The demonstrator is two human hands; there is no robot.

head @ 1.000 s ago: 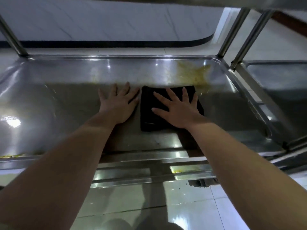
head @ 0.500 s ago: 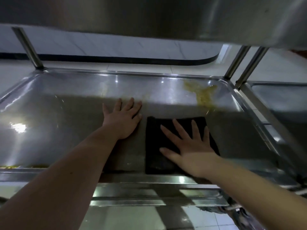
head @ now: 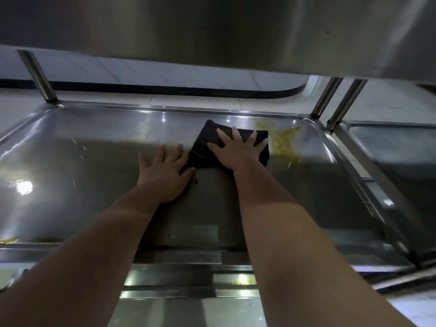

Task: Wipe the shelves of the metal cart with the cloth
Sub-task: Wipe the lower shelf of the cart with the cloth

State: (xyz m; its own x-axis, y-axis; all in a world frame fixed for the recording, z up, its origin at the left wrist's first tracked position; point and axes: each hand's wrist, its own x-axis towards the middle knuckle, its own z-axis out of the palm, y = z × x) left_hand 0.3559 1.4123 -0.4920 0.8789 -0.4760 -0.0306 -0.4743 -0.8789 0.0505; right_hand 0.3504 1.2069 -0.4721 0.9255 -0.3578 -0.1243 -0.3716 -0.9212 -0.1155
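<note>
You are mid-wipe on the metal cart's shelf (head: 94, 175): your left hand (head: 165, 178) lies flat on bare steel, grip wide and empty, and just beyond it your right hand (head: 238, 154) presses the black cloth (head: 205, 145) down, fingers spread, pinching nothing. Next, I judge, push the cloth rightward over the yellow smear (head: 280, 142) just beside it near the far right corner. No brand or writing is readable.

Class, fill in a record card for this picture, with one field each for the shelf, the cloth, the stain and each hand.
shelf: shiny steel, rimmed, beneath upper shelf
cloth: dark, flat on shelf, near far rim
stain: yellowish, far right corner, just right of cloth
right hand: fingers spread, pressing on cloth
left hand: flat on bare shelf, left of cloth
</note>
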